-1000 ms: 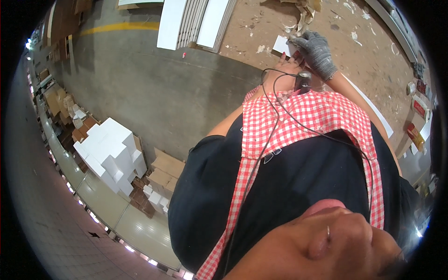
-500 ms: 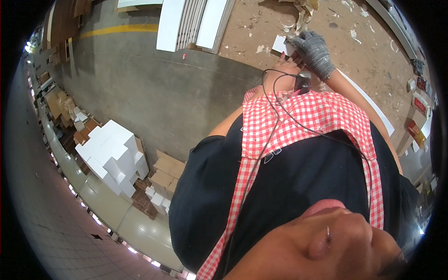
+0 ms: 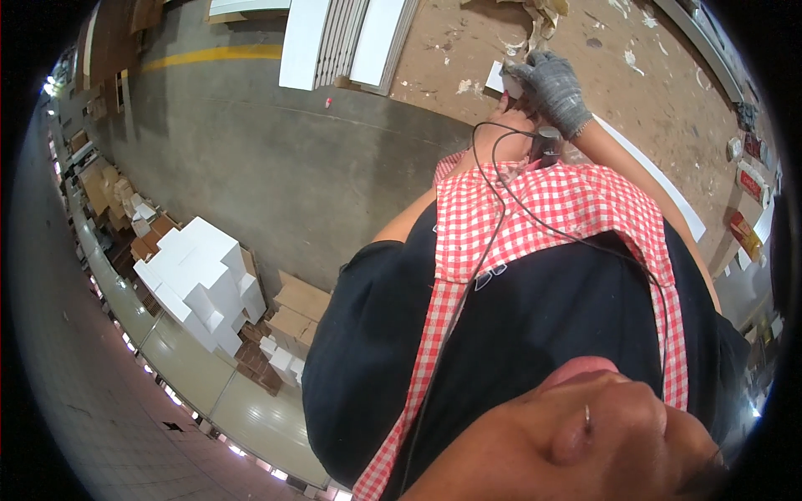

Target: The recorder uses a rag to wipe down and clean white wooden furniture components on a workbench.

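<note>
My left hand (image 3: 511,123) is bare, with red nails. Its visible fingers stretch out against the near edge of a white board (image 3: 494,77), and part of it is hidden behind my right hand and the cable. A grey knitted glove covers my right hand (image 3: 553,90), which is closed over the board just right of the left fingers. A small greyish thing (image 3: 511,83) shows at its fingertips, too small to name. Most of the board is hidden under my hands and apron; a long white edge (image 3: 652,171) shows beneath my right forearm.
The brown worktable (image 3: 468,50) carries pale scraps and crumpled brownish paper (image 3: 543,18). White panels (image 3: 334,42) stand stacked at its left. A metal rail (image 3: 710,50) runs along the far right, near packets (image 3: 745,234). A black cable (image 3: 501,200) hangs over my checked apron (image 3: 535,209).
My gloved right hand has shifted slightly down and left, and its fingers cover more of the white board. The left hand stays nearly in place.
</note>
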Demonstrator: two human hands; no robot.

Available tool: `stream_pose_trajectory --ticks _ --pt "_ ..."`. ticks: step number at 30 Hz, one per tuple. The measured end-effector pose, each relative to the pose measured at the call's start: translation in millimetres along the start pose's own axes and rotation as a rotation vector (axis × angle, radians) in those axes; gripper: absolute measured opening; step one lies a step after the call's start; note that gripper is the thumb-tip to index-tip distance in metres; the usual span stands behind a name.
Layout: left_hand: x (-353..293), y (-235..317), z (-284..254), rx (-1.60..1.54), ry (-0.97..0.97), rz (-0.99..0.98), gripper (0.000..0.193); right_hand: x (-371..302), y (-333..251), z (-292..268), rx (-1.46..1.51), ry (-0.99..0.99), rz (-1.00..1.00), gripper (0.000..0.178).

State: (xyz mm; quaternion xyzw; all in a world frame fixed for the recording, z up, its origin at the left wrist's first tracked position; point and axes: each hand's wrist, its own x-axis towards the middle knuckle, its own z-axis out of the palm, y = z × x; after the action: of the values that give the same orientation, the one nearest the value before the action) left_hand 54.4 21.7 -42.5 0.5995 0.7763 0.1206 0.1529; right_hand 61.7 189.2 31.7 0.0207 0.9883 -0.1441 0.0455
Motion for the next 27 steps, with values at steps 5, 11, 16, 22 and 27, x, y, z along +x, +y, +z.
stream_pose_trajectory --ticks 5,11,16,22,27 --pt "3 3 4 0.018 0.000 0.027 0.048 11 -5 -3 0.026 0.035 -0.001 0.055" --pt "6 3 17 0.077 -0.003 0.054 0.048 -4 3 4 -0.026 0.144 -0.009 0.036" --pt "13 9 26 0.098 0.013 0.114 0.048 -29 25 -7 0.207 0.210 0.070 0.029" --pt "3 5 18 0.011 0.034 0.051 0.049 -32 13 9 0.164 0.124 -0.088 0.037" --pt "2 15 1 -0.097 0.055 0.012 0.050 -39 2 -3 0.087 0.055 -0.071 0.046"
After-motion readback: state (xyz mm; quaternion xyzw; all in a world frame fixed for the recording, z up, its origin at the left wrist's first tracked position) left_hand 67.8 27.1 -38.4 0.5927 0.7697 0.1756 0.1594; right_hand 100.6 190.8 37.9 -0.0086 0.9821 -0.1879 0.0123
